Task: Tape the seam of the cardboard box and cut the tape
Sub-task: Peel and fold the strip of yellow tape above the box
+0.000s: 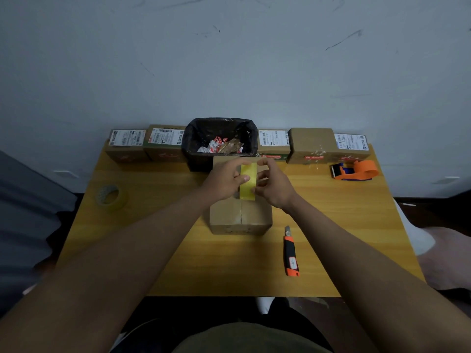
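A small cardboard box point(240, 216) stands in the middle of the wooden table, its centre seam running toward me. A yellowish strip of tape point(248, 181) is held over the far half of the seam. My left hand point(224, 180) pinches the strip's left edge with the thumb on it. My right hand point(272, 186) grips its right edge from the other side. An orange and black utility knife point(291, 252) lies on the table right of the box, blade end pointing away from me.
A black-lined bin point(220, 138) with crumpled scraps stands behind the box. Labelled cardboard boxes point(312, 145) line the table's far edge. An orange tape dispenser point(354, 169) sits at the far right and a clear tape roll point(110, 197) at the left.
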